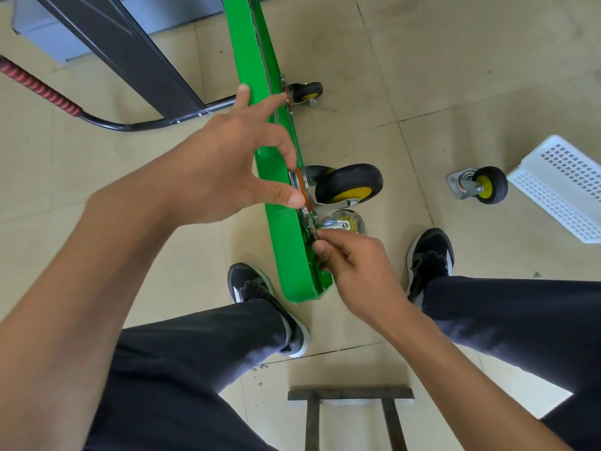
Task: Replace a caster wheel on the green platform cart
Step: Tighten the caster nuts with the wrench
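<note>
The green platform cart (286,255) stands on its side edge on the floor, underside facing right. A black caster wheel (349,183) with a yellow hub sits against the underside near me. My left hand (234,167) reaches over the cart's edge and pinches the caster's mounting plate (300,187) between thumb and fingers. My right hand (348,255) is below it, fingertips closed on a small fastener at the plate's lower corner; the fastener itself is mostly hidden. A second mounted caster (305,92) sits farther up the cart. A loose caster wheel (481,187) lies on the floor at right.
A white perforated tray (559,187) lies at the right edge. The cart's black handle with a red grip (42,89) lies on the floor at left, beside a dark metal frame (130,53). My feet flank the cart's near end. A metal stool frame (351,405) is below.
</note>
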### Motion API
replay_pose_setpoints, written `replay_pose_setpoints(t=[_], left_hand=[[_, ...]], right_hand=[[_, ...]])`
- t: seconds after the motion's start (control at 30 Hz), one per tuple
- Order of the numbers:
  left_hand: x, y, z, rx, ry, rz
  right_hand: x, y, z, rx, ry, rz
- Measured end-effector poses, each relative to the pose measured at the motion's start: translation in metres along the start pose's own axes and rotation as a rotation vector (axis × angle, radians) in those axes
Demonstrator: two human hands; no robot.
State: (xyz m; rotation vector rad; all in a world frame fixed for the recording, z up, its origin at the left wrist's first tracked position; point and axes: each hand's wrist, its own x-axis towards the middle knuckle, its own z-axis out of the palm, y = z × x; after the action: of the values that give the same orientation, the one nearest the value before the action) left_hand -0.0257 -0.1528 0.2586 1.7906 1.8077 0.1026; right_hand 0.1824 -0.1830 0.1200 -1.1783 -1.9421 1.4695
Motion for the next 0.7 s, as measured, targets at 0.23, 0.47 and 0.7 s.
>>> replay_pose_setpoints(t=[0.23,0.47,0.7], left_hand=[[0.001,0.001,-0.001,0.017,-0.003,-0.001],[-0.001,-0.001,0.0,-0.002,-0.002,0.007],[0.0,-0.001,0.001,0.002,-0.003,-0.001]], right_hand=[[0.002,-0.053,-0.024,0.244,-0.115,0.381],[0.005,-0.054,-0.048,0.485,-0.283,0.534],[-0.007,-0.014,-0.037,0.286,-0.105,0.245]])
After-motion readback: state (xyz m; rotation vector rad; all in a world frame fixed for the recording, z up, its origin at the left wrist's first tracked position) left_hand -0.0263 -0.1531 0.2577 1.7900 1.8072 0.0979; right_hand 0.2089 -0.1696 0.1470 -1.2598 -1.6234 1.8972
